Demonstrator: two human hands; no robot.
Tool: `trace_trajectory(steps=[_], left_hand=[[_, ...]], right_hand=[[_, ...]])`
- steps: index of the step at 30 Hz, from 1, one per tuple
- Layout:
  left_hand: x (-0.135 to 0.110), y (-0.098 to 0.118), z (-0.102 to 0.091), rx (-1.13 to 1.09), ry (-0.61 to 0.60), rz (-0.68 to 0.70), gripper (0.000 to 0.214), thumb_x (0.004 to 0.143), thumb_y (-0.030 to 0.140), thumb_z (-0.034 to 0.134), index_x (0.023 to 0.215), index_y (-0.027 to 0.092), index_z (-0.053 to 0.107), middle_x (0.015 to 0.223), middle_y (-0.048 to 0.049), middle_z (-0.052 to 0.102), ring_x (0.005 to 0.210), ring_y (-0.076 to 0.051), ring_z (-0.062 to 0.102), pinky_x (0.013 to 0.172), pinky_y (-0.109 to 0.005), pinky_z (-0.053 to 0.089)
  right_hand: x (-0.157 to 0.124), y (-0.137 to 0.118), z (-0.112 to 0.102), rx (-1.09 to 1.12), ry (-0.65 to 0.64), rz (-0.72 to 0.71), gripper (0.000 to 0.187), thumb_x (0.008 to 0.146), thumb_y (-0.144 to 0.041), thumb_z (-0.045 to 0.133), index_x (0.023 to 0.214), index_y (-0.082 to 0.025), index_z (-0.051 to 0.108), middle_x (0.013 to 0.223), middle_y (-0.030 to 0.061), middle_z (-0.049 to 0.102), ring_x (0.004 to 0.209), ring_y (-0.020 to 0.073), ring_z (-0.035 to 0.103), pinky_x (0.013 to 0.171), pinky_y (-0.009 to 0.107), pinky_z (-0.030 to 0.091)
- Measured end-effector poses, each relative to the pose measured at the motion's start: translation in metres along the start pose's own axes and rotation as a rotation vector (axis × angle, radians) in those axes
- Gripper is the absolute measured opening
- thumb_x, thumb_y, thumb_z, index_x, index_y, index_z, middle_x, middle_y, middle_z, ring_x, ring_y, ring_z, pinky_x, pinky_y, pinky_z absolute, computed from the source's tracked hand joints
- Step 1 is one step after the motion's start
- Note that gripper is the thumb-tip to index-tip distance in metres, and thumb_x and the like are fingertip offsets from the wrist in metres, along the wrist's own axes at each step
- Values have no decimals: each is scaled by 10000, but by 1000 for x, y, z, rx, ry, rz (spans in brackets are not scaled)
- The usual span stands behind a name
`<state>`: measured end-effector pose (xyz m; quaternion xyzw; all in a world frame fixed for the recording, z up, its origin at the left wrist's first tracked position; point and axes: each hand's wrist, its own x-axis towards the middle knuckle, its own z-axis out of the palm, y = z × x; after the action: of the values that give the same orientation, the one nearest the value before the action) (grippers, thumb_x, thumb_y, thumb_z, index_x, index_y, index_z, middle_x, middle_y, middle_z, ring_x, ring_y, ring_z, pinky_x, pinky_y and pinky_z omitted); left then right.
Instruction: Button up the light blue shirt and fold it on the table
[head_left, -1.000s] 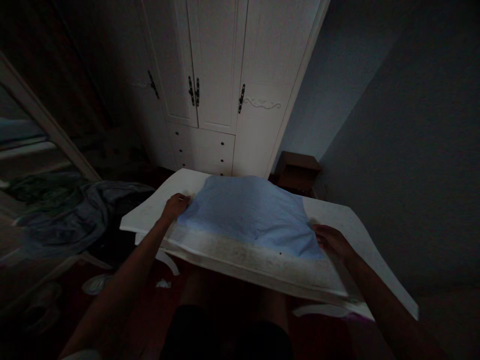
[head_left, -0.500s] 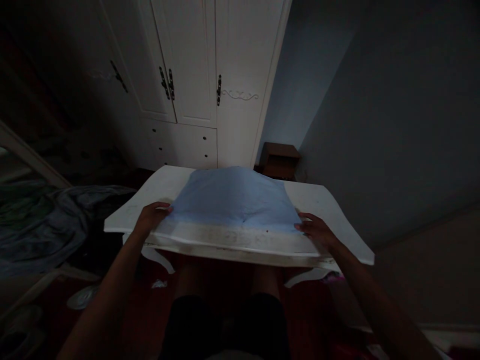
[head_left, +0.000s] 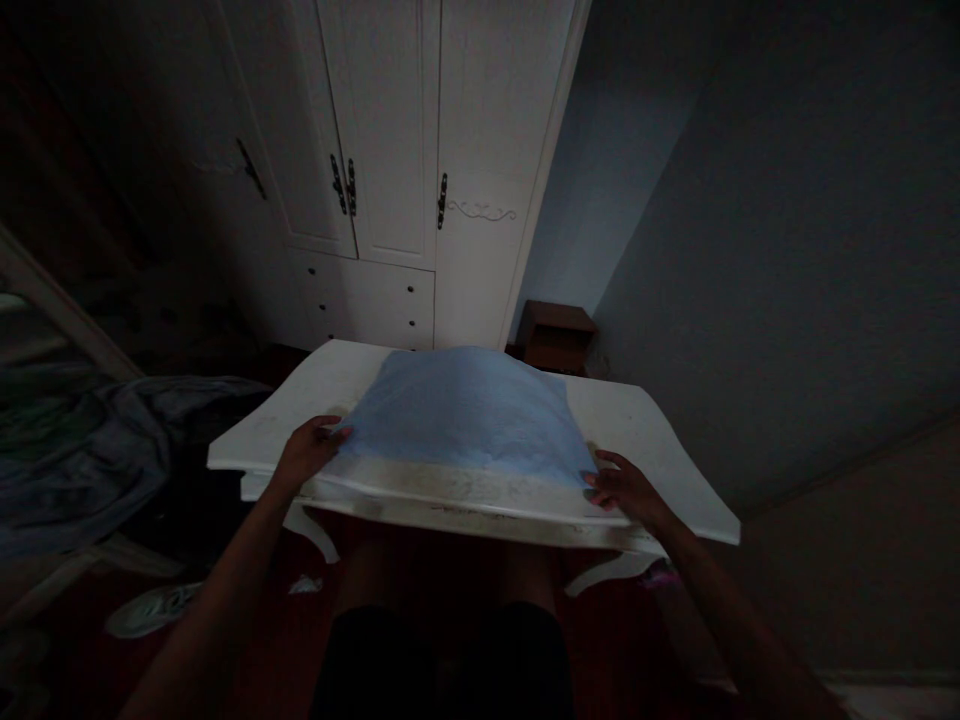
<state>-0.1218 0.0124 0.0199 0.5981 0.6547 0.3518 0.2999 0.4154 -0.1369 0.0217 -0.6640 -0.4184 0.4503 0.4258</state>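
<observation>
A light blue cloth [head_left: 465, 410] lies spread over the middle of a white table [head_left: 660, 450], its surface slightly wrinkled. At the cloth's near left corner, my left hand [head_left: 309, 452] has thumb and fingers closed on the edge. My right hand [head_left: 624, 487] pinches the near right corner, some fingers stretched out over the tabletop. The cloth's near edge runs between both hands, a little back from the table's front edge. Its far edge reaches the back of the table.
Behind the table stands a white wardrobe [head_left: 390, 130] with dark handles. A small brown cabinet [head_left: 559, 335] is by the wall. Rumpled grey fabric [head_left: 90, 460] lies at left. A shoe [head_left: 150, 610] and a crumpled scrap [head_left: 305, 584] are on the red floor.
The view has tilted slightly, so the table and hands sit lower in the picture. The cloth's near edge looks smoother, with the small crease in its middle gone. Both hands remain at the corners.
</observation>
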Motion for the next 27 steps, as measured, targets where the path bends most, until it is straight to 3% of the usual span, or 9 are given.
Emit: trace_trajectory(steps=[4, 10, 14, 19, 21, 25, 27], left_hand=[[-6, -8, -7, 0, 62, 43, 531, 604, 585, 615, 951, 183, 610, 616, -28, 656, 596, -224, 620, 556, -302, 453], [-12, -3, -9, 119, 132, 46, 363, 634, 526, 571, 840, 227, 575, 652, -27, 691, 658, -240, 659, 615, -307, 469], [-10, 5, -10, 172, 144, 39, 321, 653, 506, 558, 820, 233, 587, 674, -26, 707, 684, -245, 679, 632, -311, 488], [-3, 1, -20, 151, -39, -54, 418, 652, 569, 582, 865, 212, 626, 608, -27, 680, 562, -248, 650, 505, -310, 473], [2, 0, -22, 186, 5, -32, 450, 666, 605, 587, 879, 210, 629, 674, -48, 705, 630, -258, 677, 544, -310, 495], [14, 15, -13, 337, 126, 116, 435, 781, 551, 521, 1019, 205, 632, 925, -86, 743, 859, -266, 705, 750, -328, 535], [23, 33, 0, 425, 121, 233, 488, 839, 530, 464, 1125, 166, 619, 1070, -127, 722, 995, -283, 681, 873, -358, 518]], right_hand=[[-5, 9, -6, 82, 29, -15, 890, 484, -431, 900, 1237, -216, 477, 683, 6, 705, 670, 265, 726, 632, 384, 575], [-5, 13, -18, 81, 32, 24, 697, 505, -375, 904, 1089, -242, 547, 712, 26, 726, 684, 279, 732, 705, 450, 586], [0, 10, -19, 60, -1, 59, 685, 507, -363, 892, 1076, -229, 535, 703, 24, 721, 668, 265, 726, 660, 404, 579], [14, 4, -24, -159, -40, 61, 759, 621, -440, 814, 1248, -180, 475, 634, 8, 686, 497, 208, 639, 448, 292, 466], [24, -2, -22, -267, 13, 5, 752, 652, -494, 780, 1267, -173, 490, 694, 29, 700, 515, 208, 632, 442, 293, 452], [52, -20, -4, -506, 279, -219, 690, 691, -538, 735, 1242, -156, 571, 1097, 152, 691, 904, 280, 692, 767, 383, 553], [69, -34, 15, -623, 286, -346, 664, 754, -532, 681, 1270, -127, 573, 1293, 193, 601, 1134, 313, 619, 966, 423, 493]])
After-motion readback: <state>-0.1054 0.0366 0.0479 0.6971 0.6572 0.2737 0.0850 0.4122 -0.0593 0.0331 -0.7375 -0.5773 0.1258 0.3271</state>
